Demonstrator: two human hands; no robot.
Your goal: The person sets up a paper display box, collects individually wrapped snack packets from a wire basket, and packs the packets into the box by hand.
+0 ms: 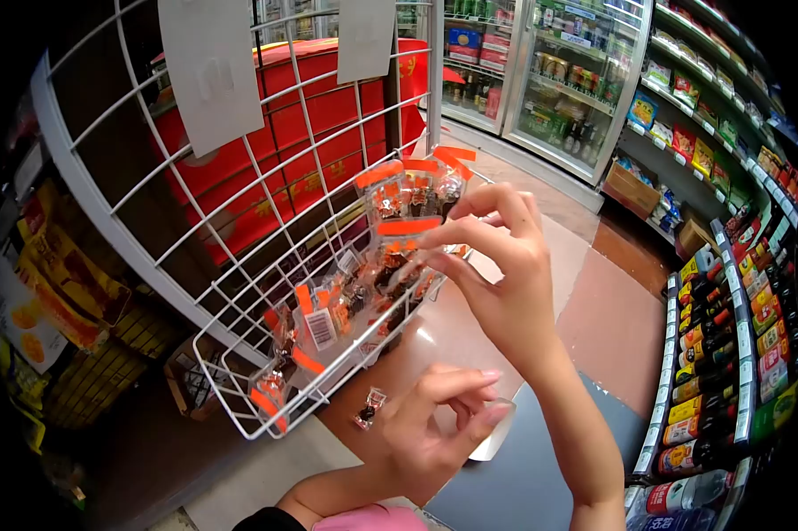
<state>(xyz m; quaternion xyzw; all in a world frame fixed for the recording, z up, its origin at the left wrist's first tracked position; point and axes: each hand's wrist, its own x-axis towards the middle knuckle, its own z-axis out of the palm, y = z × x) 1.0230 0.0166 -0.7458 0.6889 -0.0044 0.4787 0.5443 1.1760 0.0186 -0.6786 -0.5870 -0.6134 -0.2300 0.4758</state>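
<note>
Inside the wire basket [254, 435], see loads of orange-topped packets [320, 326] already, plus one loose packet [370, 409] outside. Can't tell about right hand's [511, 279] grip; see left hand's [430, 429] fingers apart.

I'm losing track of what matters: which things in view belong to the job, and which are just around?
Job:
wire basket
orange-topped packets
right hand, at the packets
left hand, lower down

Just around:
red packaging
glass-door fridge
shelved bottles

One head-worn camera looks forward and down from close above the wire basket [252, 435].
</note>
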